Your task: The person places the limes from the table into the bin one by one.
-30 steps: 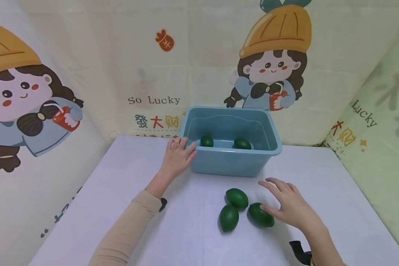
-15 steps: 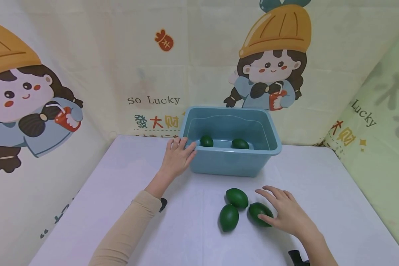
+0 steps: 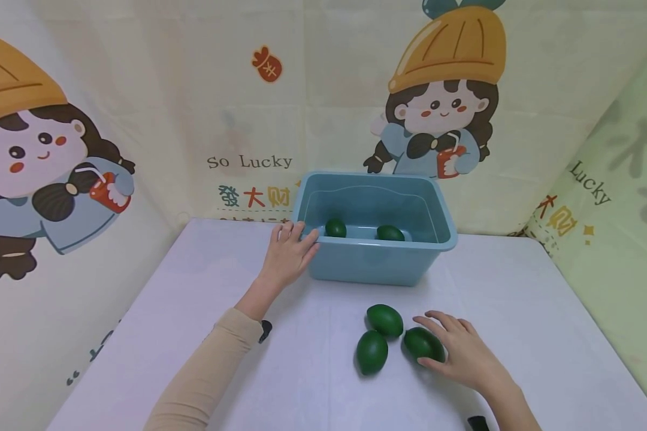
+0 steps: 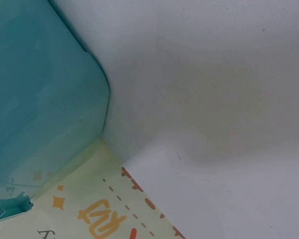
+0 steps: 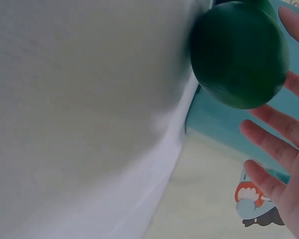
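Observation:
In the head view, my right hand (image 3: 466, 353) is over the rightmost lime (image 3: 422, 344), thumb at its near side and fingers at its far side. The right wrist view shows the spread fingers (image 5: 269, 137) beside that green lime (image 5: 239, 55), not wrapped round it. Two more limes lie to its left, a rear one (image 3: 385, 321) and a front one (image 3: 371, 352). My left hand (image 3: 288, 254) rests on the left front corner of the blue plastic bin (image 3: 366, 263), fingers at the rim. Inside the bin sit a left lime (image 3: 335, 228) and a right lime (image 3: 390, 233).
A white table (image 3: 280, 383) carries everything. The bin stands at its back edge, against a cream cloth backdrop (image 3: 334, 120) with cartoon prints. The left wrist view shows the bin's side wall (image 4: 45, 89) beside the tabletop.
My right hand has come down and toward me over the rightmost lime. One lime inside the bin has shifted slightly left. My left hand has stayed at the bin's corner.

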{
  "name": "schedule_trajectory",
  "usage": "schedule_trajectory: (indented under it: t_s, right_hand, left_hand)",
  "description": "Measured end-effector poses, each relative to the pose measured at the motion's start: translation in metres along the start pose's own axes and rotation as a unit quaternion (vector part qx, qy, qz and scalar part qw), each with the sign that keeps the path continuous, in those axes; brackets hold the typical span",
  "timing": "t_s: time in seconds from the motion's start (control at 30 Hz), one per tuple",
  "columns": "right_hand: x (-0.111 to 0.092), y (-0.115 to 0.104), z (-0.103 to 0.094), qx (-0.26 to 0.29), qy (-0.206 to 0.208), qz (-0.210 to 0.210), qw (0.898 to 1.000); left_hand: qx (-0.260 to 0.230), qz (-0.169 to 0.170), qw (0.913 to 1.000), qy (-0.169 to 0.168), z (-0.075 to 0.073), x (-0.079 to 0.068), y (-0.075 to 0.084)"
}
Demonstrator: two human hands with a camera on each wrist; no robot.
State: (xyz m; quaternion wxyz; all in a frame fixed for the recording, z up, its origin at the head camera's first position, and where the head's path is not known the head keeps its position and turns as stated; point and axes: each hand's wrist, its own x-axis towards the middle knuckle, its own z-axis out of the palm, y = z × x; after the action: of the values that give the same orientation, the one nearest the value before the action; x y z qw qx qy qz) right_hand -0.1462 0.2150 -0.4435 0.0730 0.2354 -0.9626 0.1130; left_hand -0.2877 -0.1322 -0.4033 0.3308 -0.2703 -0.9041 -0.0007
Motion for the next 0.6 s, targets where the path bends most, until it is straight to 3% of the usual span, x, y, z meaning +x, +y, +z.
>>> schedule_trajectory:
  t_s: [0.6]
  right_hand:
    - [-0.0027, 0.0000, 0.0106, 0.019, -0.043, 0.023, 0.999]
  left_hand:
    - [0.000, 0.002, 1.0000, 0.005, 0.0010, 0.0000, -0.0004]
